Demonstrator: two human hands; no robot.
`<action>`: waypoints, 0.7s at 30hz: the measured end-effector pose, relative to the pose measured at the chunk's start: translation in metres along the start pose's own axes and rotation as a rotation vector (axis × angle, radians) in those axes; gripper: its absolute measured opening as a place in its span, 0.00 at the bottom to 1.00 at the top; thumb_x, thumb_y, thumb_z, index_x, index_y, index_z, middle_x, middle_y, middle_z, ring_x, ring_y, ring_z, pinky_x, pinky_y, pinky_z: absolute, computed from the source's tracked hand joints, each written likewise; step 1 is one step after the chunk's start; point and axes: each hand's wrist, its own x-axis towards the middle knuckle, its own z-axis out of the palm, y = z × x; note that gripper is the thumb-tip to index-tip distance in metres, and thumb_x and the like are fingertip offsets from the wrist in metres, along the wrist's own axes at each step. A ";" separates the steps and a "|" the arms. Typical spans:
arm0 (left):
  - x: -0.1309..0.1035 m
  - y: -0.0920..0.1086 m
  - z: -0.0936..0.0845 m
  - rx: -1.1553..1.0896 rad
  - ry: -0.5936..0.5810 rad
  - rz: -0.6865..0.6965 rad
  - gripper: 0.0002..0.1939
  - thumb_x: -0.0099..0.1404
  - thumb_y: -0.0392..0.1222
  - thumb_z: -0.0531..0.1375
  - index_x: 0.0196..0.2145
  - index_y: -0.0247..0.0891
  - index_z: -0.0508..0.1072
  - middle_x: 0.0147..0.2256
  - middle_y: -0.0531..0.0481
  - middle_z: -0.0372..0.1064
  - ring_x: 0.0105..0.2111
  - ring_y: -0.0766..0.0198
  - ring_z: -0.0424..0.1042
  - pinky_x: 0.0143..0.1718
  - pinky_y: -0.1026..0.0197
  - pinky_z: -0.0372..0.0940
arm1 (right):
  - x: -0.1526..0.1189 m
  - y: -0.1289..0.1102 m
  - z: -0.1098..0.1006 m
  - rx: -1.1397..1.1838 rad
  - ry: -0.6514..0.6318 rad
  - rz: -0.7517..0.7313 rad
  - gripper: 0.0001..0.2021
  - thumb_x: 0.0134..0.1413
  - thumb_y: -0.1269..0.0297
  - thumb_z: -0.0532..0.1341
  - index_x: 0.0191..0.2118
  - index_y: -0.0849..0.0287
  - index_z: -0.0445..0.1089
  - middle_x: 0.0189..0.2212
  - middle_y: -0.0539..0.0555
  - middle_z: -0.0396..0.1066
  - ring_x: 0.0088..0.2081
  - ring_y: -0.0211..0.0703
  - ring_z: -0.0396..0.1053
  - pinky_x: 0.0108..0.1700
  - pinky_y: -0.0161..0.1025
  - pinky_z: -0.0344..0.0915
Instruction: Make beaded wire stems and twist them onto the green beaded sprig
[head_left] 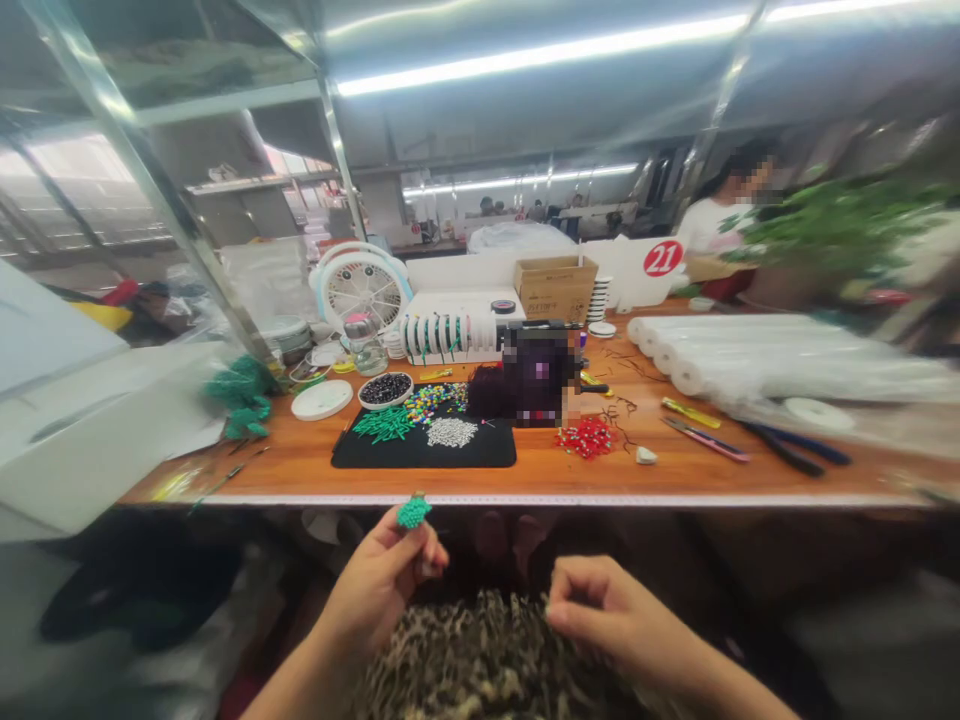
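Observation:
My left hand (394,560) is closed in front of the table's edge, over my lap. Pinched between its thumb and fingers is a small green beaded piece (413,513), with a brownish tip at its top. My right hand (600,600) hangs level with it to the right, thumb and fingers pressed together; whatever it may hold is too fine to see. Beyond them a black mat (427,455) carries green tube-like pieces (382,424), white beads (452,432) and multicoloured beads (435,402). A white dish of black beads (385,390) rests at the mat's back left corner.
On the wooden table (300,480), red pieces (587,437) lie right of the mat. Pliers (787,445), tweezers (705,438) and wrapped white rolls (720,350) are farther right. Thread spools (442,335), a fan (364,285) and a cardboard box (555,288) stand behind. A person (716,225) sits beyond.

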 end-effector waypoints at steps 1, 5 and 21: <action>0.001 0.001 -0.003 0.072 0.017 -0.005 0.11 0.48 0.43 0.69 0.28 0.37 0.73 0.26 0.53 0.71 0.30 0.65 0.69 0.32 0.65 0.61 | 0.001 0.002 0.000 0.040 0.030 0.024 0.12 0.49 0.59 0.62 0.22 0.61 0.64 0.16 0.46 0.60 0.20 0.32 0.55 0.24 0.30 0.52; -0.006 -0.003 0.002 0.346 -0.049 0.020 0.11 0.53 0.44 0.66 0.34 0.37 0.75 0.38 0.46 0.74 0.44 0.58 0.68 0.46 0.62 0.58 | 0.010 0.003 0.010 0.131 0.128 0.069 0.13 0.50 0.55 0.61 0.25 0.61 0.64 0.17 0.46 0.62 0.16 0.30 0.52 0.20 0.30 0.48; -0.002 -0.038 0.030 0.183 -0.181 -0.077 0.12 0.58 0.47 0.60 0.26 0.36 0.65 0.13 0.60 0.55 0.11 0.76 0.47 0.13 0.68 0.39 | 0.015 0.008 0.041 0.109 0.023 0.034 0.08 0.49 0.63 0.59 0.25 0.62 0.64 0.17 0.45 0.59 0.17 0.31 0.54 0.20 0.29 0.52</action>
